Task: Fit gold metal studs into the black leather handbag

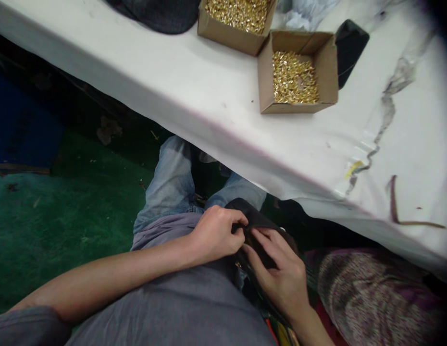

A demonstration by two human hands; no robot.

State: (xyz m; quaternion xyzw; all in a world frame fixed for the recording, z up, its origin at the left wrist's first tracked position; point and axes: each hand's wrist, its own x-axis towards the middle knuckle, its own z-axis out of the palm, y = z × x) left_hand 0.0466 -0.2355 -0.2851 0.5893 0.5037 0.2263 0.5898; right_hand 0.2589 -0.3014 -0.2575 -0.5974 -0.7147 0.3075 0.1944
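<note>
Gripping what looks like a dark bag (245, 210) in the closed fingers of both the left hand (217, 235) and the right hand (285, 276), just below the white table (209, 86), with cardboard boxes (299, 108) beyond the grip.

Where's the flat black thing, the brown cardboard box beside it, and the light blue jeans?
Flat black thing (353, 45): head view, its top face.
Brown cardboard box (266, 81): head view, left wall.
Light blue jeans (173, 173): head view, left leg.
</note>
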